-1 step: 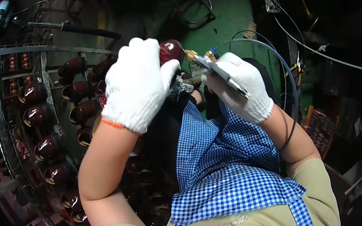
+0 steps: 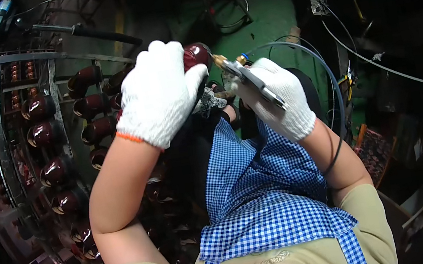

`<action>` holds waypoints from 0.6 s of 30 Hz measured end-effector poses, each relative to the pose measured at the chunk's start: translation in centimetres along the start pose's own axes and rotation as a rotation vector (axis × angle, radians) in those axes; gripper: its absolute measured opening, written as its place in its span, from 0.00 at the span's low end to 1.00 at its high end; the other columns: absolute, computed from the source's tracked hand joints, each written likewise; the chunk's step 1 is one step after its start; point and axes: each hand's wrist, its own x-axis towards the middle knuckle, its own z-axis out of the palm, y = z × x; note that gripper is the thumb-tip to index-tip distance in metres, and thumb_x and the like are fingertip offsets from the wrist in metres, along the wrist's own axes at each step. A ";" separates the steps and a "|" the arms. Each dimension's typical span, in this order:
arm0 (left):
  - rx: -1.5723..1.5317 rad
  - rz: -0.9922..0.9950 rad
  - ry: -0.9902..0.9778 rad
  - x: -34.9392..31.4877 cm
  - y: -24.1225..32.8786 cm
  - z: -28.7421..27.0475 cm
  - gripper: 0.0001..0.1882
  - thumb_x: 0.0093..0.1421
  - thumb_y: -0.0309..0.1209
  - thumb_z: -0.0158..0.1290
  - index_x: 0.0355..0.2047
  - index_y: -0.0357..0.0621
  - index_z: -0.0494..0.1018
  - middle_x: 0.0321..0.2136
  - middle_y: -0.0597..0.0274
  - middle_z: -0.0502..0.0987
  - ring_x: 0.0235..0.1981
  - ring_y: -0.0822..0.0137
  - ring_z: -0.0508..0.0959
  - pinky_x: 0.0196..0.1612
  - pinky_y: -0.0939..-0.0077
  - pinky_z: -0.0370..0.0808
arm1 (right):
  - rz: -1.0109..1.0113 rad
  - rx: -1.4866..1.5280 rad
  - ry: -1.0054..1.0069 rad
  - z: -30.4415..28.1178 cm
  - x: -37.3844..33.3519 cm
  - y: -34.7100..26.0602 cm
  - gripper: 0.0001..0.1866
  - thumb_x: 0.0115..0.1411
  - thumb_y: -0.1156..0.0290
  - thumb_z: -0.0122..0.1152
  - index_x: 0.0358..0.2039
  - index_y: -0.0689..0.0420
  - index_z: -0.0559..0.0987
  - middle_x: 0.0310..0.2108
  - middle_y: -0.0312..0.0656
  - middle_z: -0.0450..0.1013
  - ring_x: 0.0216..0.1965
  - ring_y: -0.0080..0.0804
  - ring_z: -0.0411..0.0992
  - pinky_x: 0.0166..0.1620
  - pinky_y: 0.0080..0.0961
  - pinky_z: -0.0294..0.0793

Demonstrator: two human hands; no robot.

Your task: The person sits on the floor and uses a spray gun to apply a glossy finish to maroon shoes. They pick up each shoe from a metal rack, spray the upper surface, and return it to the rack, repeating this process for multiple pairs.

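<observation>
My left hand point(image 2: 157, 93), in a white knitted glove, is closed round a glossy dark red shoe point(image 2: 195, 56). The shoe's rounded end sticks out past the fingers; the rest is hidden by the glove. My right hand point(image 2: 276, 99), gloved alike, grips a small metal spray gun point(image 2: 251, 79) with a brass nozzle. That nozzle points at the end of the shoe, a small distance off. A thin air hose point(image 2: 316, 55) arcs from the gun to the right and back along my right forearm. Whether spray is leaving the nozzle, I cannot tell.
On the left stands a metal rack point(image 2: 1, 131) with several glossy dark red shoes point(image 2: 44, 135). A metal stool frame point(image 2: 231, 23) is on the green floor point(image 2: 270, 10) ahead. To the right are a pale cable point(image 2: 380, 67), a yellow-handled tool point(image 2: 349, 87) and a patterned seat point(image 2: 376, 152).
Both hands have shifted slightly left, carrying the shoe and the spray gun with them. The shoe has tipped a little, and the hose has moved with the gun.
</observation>
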 end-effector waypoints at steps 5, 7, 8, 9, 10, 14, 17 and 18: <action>-0.006 -0.169 -0.121 2.8 -2.5 0.2 0.28 0.71 0.55 0.51 0.46 0.38 0.74 0.42 0.39 0.79 0.45 0.39 0.82 0.49 0.47 0.79 | 0.077 0.088 0.083 4.1 2.5 0.7 0.11 0.66 0.61 0.69 0.35 0.56 0.85 0.28 0.46 0.75 0.27 0.45 0.78 0.32 0.36 0.77; -0.022 -0.201 -0.139 3.5 -3.9 0.6 0.30 0.71 0.56 0.50 0.46 0.37 0.74 0.45 0.37 0.79 0.48 0.38 0.82 0.52 0.49 0.78 | 0.101 0.106 0.064 5.6 2.8 0.6 0.12 0.67 0.60 0.69 0.36 0.57 0.85 0.28 0.47 0.75 0.28 0.45 0.78 0.32 0.37 0.77; -0.023 -0.214 -0.142 3.8 -4.7 1.0 0.30 0.71 0.57 0.49 0.47 0.36 0.74 0.46 0.37 0.79 0.49 0.38 0.81 0.53 0.50 0.78 | 0.115 0.113 0.056 6.4 2.8 0.6 0.13 0.67 0.59 0.68 0.36 0.57 0.85 0.28 0.47 0.75 0.28 0.46 0.78 0.32 0.37 0.77; -0.030 -0.244 -0.160 4.0 -5.2 0.9 0.32 0.71 0.58 0.48 0.48 0.36 0.74 0.48 0.36 0.79 0.51 0.37 0.81 0.56 0.51 0.77 | 0.058 0.129 0.109 7.0 2.8 0.5 0.14 0.67 0.58 0.68 0.36 0.57 0.85 0.28 0.48 0.75 0.28 0.46 0.78 0.32 0.39 0.77; -0.026 -0.260 -0.159 4.0 -5.8 1.1 0.33 0.71 0.60 0.47 0.49 0.36 0.74 0.50 0.36 0.80 0.52 0.38 0.81 0.57 0.52 0.76 | 0.057 0.141 0.103 7.4 2.7 0.4 0.14 0.67 0.58 0.68 0.36 0.57 0.85 0.28 0.48 0.75 0.28 0.46 0.78 0.32 0.39 0.77; -0.022 -0.336 -0.193 4.2 -7.2 1.6 0.37 0.70 0.63 0.45 0.51 0.36 0.75 0.51 0.35 0.81 0.54 0.40 0.81 0.59 0.53 0.75 | 0.029 0.159 0.093 8.5 1.5 0.2 0.12 0.67 0.60 0.69 0.35 0.56 0.85 0.29 0.47 0.74 0.28 0.46 0.77 0.32 0.38 0.77; -0.014 -0.377 -0.211 4.4 -7.8 1.8 0.41 0.69 0.66 0.45 0.52 0.34 0.74 0.51 0.35 0.81 0.55 0.40 0.81 0.59 0.53 0.75 | -0.013 0.170 0.080 8.7 0.6 -0.2 0.11 0.66 0.61 0.69 0.36 0.56 0.84 0.29 0.46 0.74 0.27 0.46 0.77 0.31 0.38 0.77; -0.010 -0.388 -0.215 4.3 -7.9 1.9 0.42 0.69 0.67 0.44 0.53 0.34 0.74 0.51 0.34 0.81 0.55 0.41 0.81 0.59 0.54 0.75 | -0.018 0.156 0.072 8.7 0.4 -0.4 0.11 0.66 0.61 0.69 0.37 0.56 0.84 0.29 0.47 0.74 0.27 0.46 0.77 0.31 0.38 0.77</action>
